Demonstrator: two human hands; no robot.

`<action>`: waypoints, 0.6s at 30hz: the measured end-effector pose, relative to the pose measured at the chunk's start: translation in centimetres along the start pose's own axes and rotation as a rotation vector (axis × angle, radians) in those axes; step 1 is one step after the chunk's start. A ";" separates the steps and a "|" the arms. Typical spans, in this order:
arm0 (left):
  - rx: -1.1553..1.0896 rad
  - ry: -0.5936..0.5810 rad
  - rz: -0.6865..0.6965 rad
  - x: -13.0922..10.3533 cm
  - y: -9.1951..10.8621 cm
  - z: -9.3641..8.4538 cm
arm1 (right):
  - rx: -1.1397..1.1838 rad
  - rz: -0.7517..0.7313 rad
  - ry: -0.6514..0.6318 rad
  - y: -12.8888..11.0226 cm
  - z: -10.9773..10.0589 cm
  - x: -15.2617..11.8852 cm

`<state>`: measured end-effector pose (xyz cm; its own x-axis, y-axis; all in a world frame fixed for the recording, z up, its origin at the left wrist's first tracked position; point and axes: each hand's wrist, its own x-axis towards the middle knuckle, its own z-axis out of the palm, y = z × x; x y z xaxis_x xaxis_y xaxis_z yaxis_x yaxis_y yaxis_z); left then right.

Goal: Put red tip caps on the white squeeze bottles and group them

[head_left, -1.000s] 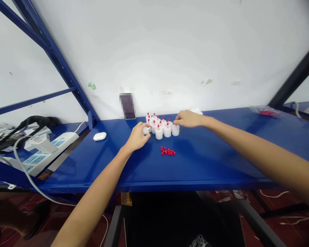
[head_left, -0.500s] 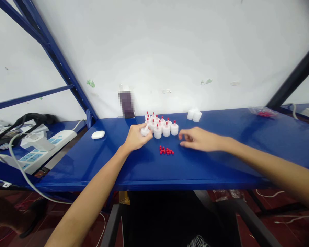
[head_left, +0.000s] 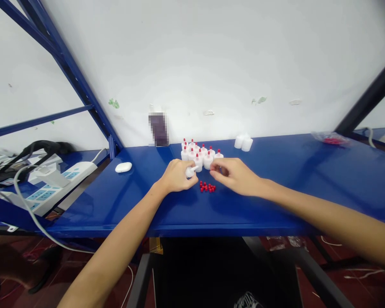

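My left hand [head_left: 179, 175] is closed around a small white squeeze bottle [head_left: 190, 172], its bare pointed nozzle tilted to the right. Close by on the right, my right hand [head_left: 232, 174] has thumb and fingers drawn together in a pinch facing that nozzle; anything between the fingertips is too small to make out. Behind the hands stands a group of white bottles with red-tipped nozzles [head_left: 197, 161], partly covered by both hands. Loose red caps [head_left: 207, 187] lie in a small cluster on the blue table [head_left: 192, 214], just in front of the fingers.
Several white bottles without red tips [head_left: 246, 144] stand at the back right. A clear bag with red pieces [head_left: 332, 140] lies farther right. A white earbud case [head_left: 123, 167] and a phone leaning on the wall [head_left: 159, 130] are at left, beyond them a power strip [head_left: 57, 188].
My right hand has moved left, towards the bottle in my left hand, and its fingers have come together. My left hand has shifted slightly right and down, turning the nozzle rightward.
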<state>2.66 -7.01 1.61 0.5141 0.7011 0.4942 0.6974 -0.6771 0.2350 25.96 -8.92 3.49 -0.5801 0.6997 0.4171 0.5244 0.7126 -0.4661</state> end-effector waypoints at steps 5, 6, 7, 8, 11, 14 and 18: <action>-0.060 -0.010 0.047 0.0 0.3 0.0 | 0.183 0.015 0.114 -1.6 0.8 1.4; -0.068 -0.010 0.052 0.0 0.2 0.0 | 0.192 0.009 0.106 -1.7 1.0 1.5; -0.073 -0.011 0.056 0.0 0.2 0.0 | 0.196 0.005 0.100 -1.7 1.2 1.5; -0.075 -0.012 0.058 0.0 0.2 0.0 | 0.195 0.004 0.098 -1.7 1.3 1.5; -0.086 -0.024 0.060 0.0 0.2 0.1 | 0.127 -0.007 0.076 -1.3 1.6 1.4; -0.114 -0.011 0.055 0.0 0.3 0.2 | -0.016 -0.071 0.012 -0.7 1.9 1.5; -0.150 0.050 0.038 0.2 0.8 0.7 | -0.069 -0.179 -0.035 0.1 2.2 1.9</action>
<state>3.63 -7.30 1.32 0.5104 0.6649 0.5453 0.5937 -0.7313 0.3359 23.53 -7.61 2.54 -0.6887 0.5602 0.4602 0.4518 0.8281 -0.3319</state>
